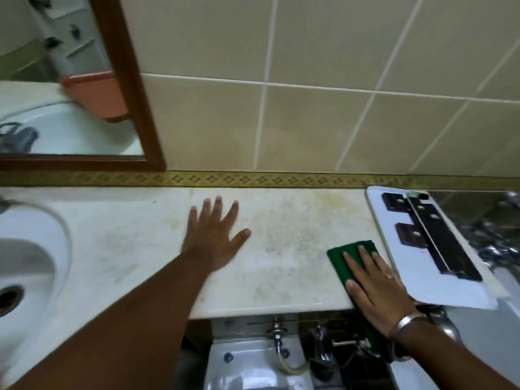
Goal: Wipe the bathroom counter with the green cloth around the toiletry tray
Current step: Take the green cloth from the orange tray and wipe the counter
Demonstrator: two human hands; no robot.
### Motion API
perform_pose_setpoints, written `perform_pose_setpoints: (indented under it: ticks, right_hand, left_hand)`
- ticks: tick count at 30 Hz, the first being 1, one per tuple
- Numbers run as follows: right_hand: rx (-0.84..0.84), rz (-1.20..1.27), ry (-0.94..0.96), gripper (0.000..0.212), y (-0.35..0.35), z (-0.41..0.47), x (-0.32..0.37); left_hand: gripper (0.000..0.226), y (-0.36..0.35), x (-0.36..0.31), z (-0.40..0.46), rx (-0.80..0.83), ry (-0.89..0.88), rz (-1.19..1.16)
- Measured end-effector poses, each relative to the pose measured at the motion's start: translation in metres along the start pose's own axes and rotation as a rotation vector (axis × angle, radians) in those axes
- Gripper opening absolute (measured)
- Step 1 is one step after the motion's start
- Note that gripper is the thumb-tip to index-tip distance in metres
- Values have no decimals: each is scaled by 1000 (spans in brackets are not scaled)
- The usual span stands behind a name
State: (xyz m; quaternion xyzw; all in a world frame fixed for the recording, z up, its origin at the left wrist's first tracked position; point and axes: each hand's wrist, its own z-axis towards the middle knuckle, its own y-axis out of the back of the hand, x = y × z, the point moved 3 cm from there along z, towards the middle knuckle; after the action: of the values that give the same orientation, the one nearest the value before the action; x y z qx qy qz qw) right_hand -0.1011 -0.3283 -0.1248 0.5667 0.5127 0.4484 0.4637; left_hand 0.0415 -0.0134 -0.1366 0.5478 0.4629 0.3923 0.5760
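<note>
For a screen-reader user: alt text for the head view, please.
A right hand presses a green cloth flat on a stained counter beside a white tray; the left hand rests spread near a sink.

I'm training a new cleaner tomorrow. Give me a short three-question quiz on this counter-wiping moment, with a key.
1. True or false: the left hand presses the green cloth.
2. Which lies nearer the cloth: (a) the sink or (b) the white tray?
3. Where on the counter do yellowish stains show most?

Key:
1. False; the right hand lies flat on it, and the left rests spread on bare counter.
2. b.
3. Near the back wall, between the left hand and the tray.
</note>
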Motion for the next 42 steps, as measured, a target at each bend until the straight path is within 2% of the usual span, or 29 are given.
perform_pose_setpoints:
  ticks: [3,9,12,16,20,22,24,25,26,28,30,32,33,35,38,39,40,42]
  right_hand:
    - [4,21,-160,61,1,36,10]
    - [-84,234,-582,62,23,142,28]
    - [-96,237,-644,63,26,166,25]
    - [-119,183,-560,64,13,161,25]
    - [-90,167,-580,65,22,168,31]
    - [-103,107,-360,64,22,168,51]
    - [-112,59,10,63,13,147,74]
    - [-107,47,137,62,7,130,77]
    - [-115,51,185,62,2,114,71]
    - [-134,92,78,61,-1,101,42]
    - [-117,100,-159,64,3,117,19]
    - [-70,134,-369,67,15,153,24]
    - [-44,136,-415,68,22,168,38]
    - [-28,91,-304,70,25,179,71]
    - [-55,27,176,65,11,136,99]
    - [-76,20,275,64,7,117,96]
    - [-96,32,294,62,5,103,87]
    - [-96,41,170,60,3,102,60]
  left_hand:
    - [79,-10,-1,10,18,11,43]
    - [80,-7,-1,9,15,1,32]
    - [79,-7,-2,11,14,1,34]
    - [79,-9,-1,12,21,4,20]
    - [79,-8,0,11,32,7,17]
    - [80,-6,-1,11,34,11,1]
    - [80,-5,-2,10,46,13,6]
    - [79,-5,-3,9,47,17,3]
    - [79,-4,-3,9,44,16,-1]
    - [79,-3,-3,11,45,20,-10]
    - [78,-3,-3,10,52,18,-13]
    - [78,-5,-3,10,50,15,-13]
    - [78,-5,-2,10,48,17,-12]
    - [77,-5,-2,11,49,20,-11]
    - [76,-6,-2,12,67,25,7]
    - [76,-6,-2,12,70,28,7]
    - [76,-6,-2,12,68,26,4]
    - [76,-6,-2,11,60,19,2]
